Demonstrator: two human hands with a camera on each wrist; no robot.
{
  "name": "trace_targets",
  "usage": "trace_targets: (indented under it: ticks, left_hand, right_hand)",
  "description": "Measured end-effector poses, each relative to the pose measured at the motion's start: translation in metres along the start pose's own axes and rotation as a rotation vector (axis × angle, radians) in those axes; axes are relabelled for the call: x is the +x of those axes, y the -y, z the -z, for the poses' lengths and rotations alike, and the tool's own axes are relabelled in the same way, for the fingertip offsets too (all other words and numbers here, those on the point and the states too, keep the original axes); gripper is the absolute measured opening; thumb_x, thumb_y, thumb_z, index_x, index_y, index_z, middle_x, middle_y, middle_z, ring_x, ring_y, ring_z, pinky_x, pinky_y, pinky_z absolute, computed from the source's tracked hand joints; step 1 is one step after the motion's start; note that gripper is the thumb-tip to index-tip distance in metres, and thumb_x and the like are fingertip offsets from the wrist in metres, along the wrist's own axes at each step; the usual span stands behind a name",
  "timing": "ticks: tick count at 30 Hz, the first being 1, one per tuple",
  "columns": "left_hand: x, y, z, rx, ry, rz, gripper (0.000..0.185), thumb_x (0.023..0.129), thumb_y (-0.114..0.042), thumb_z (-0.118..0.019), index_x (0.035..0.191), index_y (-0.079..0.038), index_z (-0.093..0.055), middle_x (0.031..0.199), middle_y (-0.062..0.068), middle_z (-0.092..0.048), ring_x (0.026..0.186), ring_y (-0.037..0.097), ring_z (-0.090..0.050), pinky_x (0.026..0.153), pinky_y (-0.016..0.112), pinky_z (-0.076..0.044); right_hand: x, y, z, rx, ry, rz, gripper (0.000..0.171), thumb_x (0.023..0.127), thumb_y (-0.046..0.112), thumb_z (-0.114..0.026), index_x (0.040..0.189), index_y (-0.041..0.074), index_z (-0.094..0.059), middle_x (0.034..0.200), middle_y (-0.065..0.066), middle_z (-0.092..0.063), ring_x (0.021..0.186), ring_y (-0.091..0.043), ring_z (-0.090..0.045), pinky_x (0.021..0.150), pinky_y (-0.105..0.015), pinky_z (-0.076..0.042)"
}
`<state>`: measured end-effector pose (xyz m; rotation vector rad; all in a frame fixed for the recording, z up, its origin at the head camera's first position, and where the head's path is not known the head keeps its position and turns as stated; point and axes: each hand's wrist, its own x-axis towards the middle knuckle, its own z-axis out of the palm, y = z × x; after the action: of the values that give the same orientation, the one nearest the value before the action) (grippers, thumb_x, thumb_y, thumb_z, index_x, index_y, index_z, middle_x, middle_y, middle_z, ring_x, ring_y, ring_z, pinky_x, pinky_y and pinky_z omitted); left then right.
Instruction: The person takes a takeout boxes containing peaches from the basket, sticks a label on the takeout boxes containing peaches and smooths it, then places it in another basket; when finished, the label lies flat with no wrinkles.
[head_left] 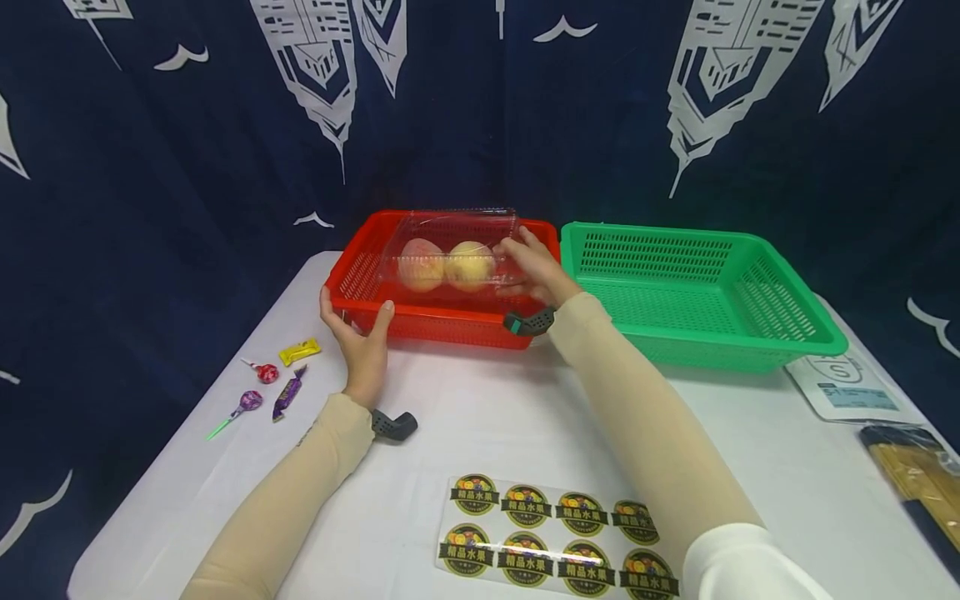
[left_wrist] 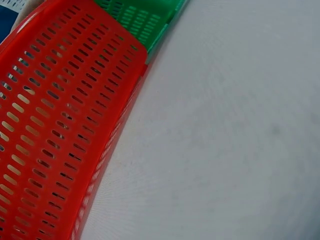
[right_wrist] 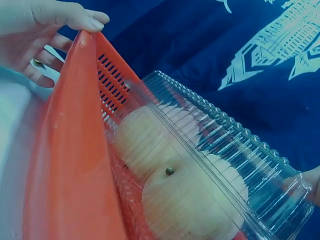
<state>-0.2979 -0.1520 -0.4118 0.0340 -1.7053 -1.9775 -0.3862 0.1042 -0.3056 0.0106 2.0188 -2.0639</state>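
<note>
My left hand [head_left: 362,358] grips the near left corner of a red plastic basket [head_left: 438,315]; in the right wrist view its thumb lies on the rim, with the other fingers outside. My right hand [head_left: 538,268] holds the right end of a clear plastic fruit box [head_left: 461,218] over the inside of the basket. Through the clear plastic show two apples, a reddish one [head_left: 422,265] and a yellow one [head_left: 470,266]. The right wrist view shows the box's ridged side [right_wrist: 225,127] close up. Only the basket's slotted wall [left_wrist: 65,115] fills the left wrist view's left part.
A green basket [head_left: 708,343] stands right of the red one, partly over a white packet [head_left: 851,387]. Two lollipops [head_left: 251,401] and two wrapped candies [head_left: 299,352] lie at left. A sheet of round labels [head_left: 487,483] is in front, partly under my right arm. A brown and dark-blue item [head_left: 911,471] lies far right.
</note>
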Motion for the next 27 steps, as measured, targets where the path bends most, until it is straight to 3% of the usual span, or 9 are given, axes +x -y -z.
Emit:
trace_targets:
  ticks: [7, 12, 20, 27]
  left_hand:
    - [-0.007, -0.018, -0.002, -0.025, 0.018, 0.011, 0.101, 0.103, -0.016, -0.070, 0.172, -0.016, 0.003, 0.177, 0.007, -0.005, 0.163, 0.032, -0.011, 0.133, 0.045, -0.021]
    - [-0.012, -0.028, -0.003, -0.043, 0.025, 0.019, 0.100, 0.103, -0.016, -0.068, 0.172, -0.016, 0.004, 0.178, 0.007, -0.003, 0.163, 0.035, -0.009, 0.134, 0.045, -0.019]
    - [-0.014, -0.032, -0.002, -0.060, 0.044, 0.008, 0.101, 0.103, -0.015, -0.070, 0.171, -0.014, 0.004, 0.177, 0.010, -0.005, 0.162, 0.035, -0.011, 0.133, 0.050, -0.023]
    - [-0.013, -0.030, -0.001, -0.050, 0.046, 0.011, 0.102, 0.103, -0.016, -0.070, 0.171, -0.013, 0.005, 0.177, 0.010, -0.003, 0.163, 0.036, -0.009, 0.133, 0.052, -0.021]
  right_hand:
    - [-0.010, 0.009, 0.003, 0.021, -0.018, 0.006, 0.094, 0.101, 0.021, -0.058, 0.176, 0.027, -0.001, 0.175, -0.012, -0.028, 0.124, -0.035, -0.059, 0.099, -0.056, -0.056]
    - [-0.016, 0.017, 0.009, -0.002, -0.012, 0.021, 0.095, 0.101, 0.021, -0.058, 0.176, 0.027, 0.000, 0.180, -0.005, -0.017, 0.123, -0.036, -0.061, 0.095, -0.054, -0.057]
    - [-0.027, 0.027, 0.023, -0.008, 0.016, 0.031, 0.096, 0.102, 0.019, -0.056, 0.175, 0.027, 0.005, 0.182, 0.007, -0.001, 0.149, -0.040, -0.047, 0.102, -0.055, -0.055]
    - [-0.036, 0.031, 0.034, 0.037, 0.018, -0.002, 0.093, 0.105, 0.019, -0.056, 0.175, 0.032, 0.005, 0.182, 0.003, 0.002, 0.151, -0.045, -0.043, 0.107, -0.057, -0.052]
